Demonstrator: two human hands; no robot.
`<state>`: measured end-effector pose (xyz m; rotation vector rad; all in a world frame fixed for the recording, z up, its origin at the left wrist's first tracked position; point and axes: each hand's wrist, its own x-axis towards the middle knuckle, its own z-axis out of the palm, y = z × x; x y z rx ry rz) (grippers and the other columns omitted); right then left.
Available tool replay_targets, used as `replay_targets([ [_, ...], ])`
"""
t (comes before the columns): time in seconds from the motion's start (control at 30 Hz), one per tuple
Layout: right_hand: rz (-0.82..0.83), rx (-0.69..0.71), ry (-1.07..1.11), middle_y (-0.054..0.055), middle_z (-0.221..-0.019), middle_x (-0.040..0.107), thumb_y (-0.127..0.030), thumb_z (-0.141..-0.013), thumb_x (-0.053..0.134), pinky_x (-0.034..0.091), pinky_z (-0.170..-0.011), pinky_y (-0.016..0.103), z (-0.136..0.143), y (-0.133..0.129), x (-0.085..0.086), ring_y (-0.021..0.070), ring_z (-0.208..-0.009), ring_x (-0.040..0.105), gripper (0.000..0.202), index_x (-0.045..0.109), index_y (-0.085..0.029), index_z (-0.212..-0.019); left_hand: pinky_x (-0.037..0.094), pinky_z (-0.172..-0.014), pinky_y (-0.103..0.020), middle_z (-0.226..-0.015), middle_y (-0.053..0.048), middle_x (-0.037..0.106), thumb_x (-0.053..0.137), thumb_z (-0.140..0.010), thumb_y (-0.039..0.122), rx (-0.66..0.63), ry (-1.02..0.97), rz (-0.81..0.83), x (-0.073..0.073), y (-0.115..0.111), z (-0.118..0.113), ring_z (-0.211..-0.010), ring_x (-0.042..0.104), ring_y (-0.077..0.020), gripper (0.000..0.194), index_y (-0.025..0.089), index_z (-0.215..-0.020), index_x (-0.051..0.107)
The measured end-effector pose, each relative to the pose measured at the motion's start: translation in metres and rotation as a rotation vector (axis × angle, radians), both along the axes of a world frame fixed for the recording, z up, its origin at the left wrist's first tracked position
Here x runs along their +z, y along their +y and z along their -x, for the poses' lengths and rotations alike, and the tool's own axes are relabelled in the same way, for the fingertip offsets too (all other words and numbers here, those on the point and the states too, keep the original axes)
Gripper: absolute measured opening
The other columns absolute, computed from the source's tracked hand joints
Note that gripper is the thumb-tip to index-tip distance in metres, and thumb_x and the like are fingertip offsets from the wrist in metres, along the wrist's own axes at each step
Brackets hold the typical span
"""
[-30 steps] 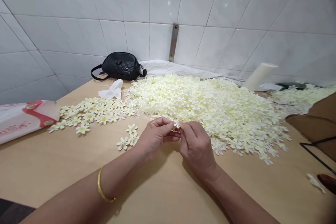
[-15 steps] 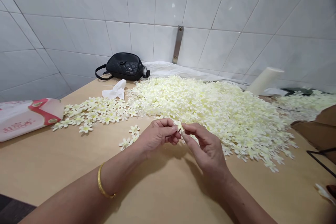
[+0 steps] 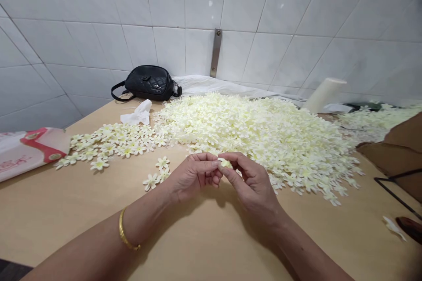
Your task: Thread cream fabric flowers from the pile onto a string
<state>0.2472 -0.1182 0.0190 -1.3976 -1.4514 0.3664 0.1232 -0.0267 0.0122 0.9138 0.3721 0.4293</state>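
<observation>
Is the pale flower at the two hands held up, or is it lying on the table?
Held up: the left hand and right hand pinch the pale flower between them, above the table.

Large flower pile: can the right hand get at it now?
Probably yes: the pile lies just beyond the right hand with nothing evident between, though that hand is pinching a flower.

Your left forearm [image 3: 150, 210] and right forearm [image 3: 296, 237] slant in bare from the lower left and lower right, bringing your fingertips [image 3: 214, 164] close together near the middle. Your left hand [image 3: 191, 174] pinches with its thumb laid nearly straight along the index finger, the other 3 fingers curled below. Your right hand [image 3: 255, 184] faces it, index finger arched above and thumb angled up from beneath in a pinch, its remaining fingers partly hidden.
</observation>
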Motion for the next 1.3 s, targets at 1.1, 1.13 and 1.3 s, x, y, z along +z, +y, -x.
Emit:
replay_targets([
  [1.1, -0.058, 0.026, -0.250, 0.006, -0.088, 0.053, -0.020, -0.086, 0.038, 0.042, -0.077, 0.030, -0.004, 0.007, -0.010, 0.0158, -0.085, 0.050, 0.035, 0.046, -0.016, -0.120, 0.040, -0.054, -0.021, -0.057, -0.002, 0.059, 0.061, -0.069, 0.018, 0.033, -0.009, 0.060, -0.002, -0.005, -0.004, -0.049, 0.053, -0.0081, 0.007, 0.012, -0.068, 0.057],
  [1.13, -0.049, 0.023, -0.233, 0.006, -0.089, 0.053, -0.021, -0.086, 0.038, 0.042, -0.077, 0.030, -0.003, 0.007, -0.010, 0.0159, -0.086, 0.050, 0.035, 0.046, -0.015, -0.120, 0.039, -0.054, -0.020, -0.057, -0.001, 0.059, 0.063, -0.068, 0.016, 0.045, -0.010, 0.065, -0.002, -0.005, -0.004, -0.049, 0.053, -0.0081, 0.007, 0.012, -0.068, 0.057],
  [1.3, -0.063, -0.079, -0.171, 0.007, -0.090, 0.056, -0.022, -0.086, 0.037, 0.043, -0.075, 0.029, 0.003, 0.009, -0.014, 0.0155, -0.082, 0.053, 0.031, 0.050, -0.015, -0.114, 0.039, -0.055, -0.021, -0.055, -0.001, 0.058, 0.064, -0.067, 0.017, 0.077, 0.002, 0.045, -0.006, -0.009, -0.007, -0.051, 0.052, -0.0084, 0.008, 0.012, -0.067, 0.057],
])
